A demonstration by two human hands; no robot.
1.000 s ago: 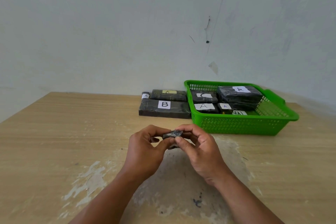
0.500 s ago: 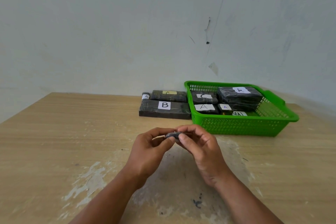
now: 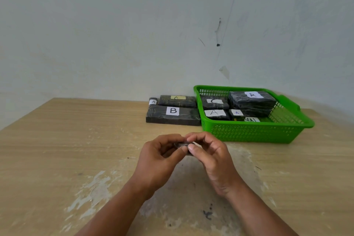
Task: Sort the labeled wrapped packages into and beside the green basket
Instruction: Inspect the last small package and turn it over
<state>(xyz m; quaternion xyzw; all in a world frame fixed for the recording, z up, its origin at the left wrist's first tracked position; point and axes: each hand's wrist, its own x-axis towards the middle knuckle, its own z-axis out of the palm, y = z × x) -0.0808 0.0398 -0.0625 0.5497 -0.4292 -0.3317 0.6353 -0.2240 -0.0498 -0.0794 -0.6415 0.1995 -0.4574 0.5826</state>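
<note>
A small dark wrapped package [image 3: 182, 144] is pinched between my left hand [image 3: 160, 161] and my right hand [image 3: 212, 157] above the middle of the table; fingers hide most of it and any label. The green basket [image 3: 254, 132] stands at the back right and holds several black wrapped packages, among them a large one labeled A [image 3: 252, 101], one labeled C [image 3: 214, 101] and one labeled A [image 3: 215, 114]. Left of the basket lie a long package labeled B [image 3: 173, 116], a package with a yellow A label [image 3: 177, 100] and a tiny one labeled A [image 3: 153, 101].
The wooden table [image 3: 57, 140] has worn pale patches near my arms. A white wall [image 3: 134, 34] rises right behind the basket and packages.
Both hands have turned the small package between the fingertips, and it now shows less between them. The basket and the other packages have not moved.
</note>
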